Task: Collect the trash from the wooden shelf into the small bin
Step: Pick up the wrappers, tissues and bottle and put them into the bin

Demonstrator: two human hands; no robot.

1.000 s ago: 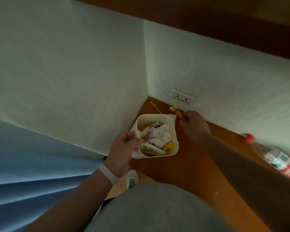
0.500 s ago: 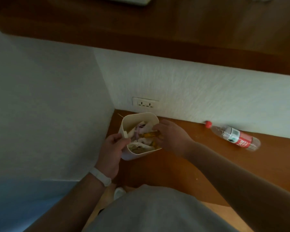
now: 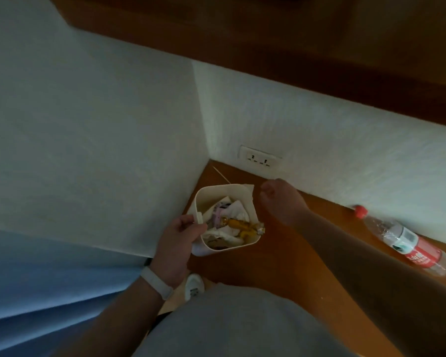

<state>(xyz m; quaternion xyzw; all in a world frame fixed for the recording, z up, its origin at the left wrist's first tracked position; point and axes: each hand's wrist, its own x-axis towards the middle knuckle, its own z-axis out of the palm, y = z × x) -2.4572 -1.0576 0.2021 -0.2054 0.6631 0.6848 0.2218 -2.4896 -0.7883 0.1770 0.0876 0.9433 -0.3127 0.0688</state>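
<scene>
A small cream bin [image 3: 245, 195] sits at the corner of the wooden shelf [image 3: 281, 264], filled with crumpled tissues and wrappers. A yellow-orange wrapper [image 3: 242, 224] lies on top of the trash inside it. My left hand [image 3: 178, 240] grips the bin's near rim. To the right of the bin, my right hand [image 3: 281, 199] hovers above the shelf with fingers loosely curled and nothing in it. A thin wooden stick [image 3: 221, 175] lies in the corner behind the bin. A scrap of white paper [image 3: 250, 187] shows at the bin's far rim.
A plastic water bottle [image 3: 407, 240] with a red cap and red label lies on its side at the right by the wall. A double wall socket [image 3: 259, 157] sits just above the shelf. Another wooden shelf [image 3: 268, 47] overhangs above. Blue fabric [image 3: 36, 292] fills the lower left.
My right hand picked the yellow-orange wrapper up from behind the bin, carried it over the bin and let it go. The hand has now drawn back to the right, holding nothing.
</scene>
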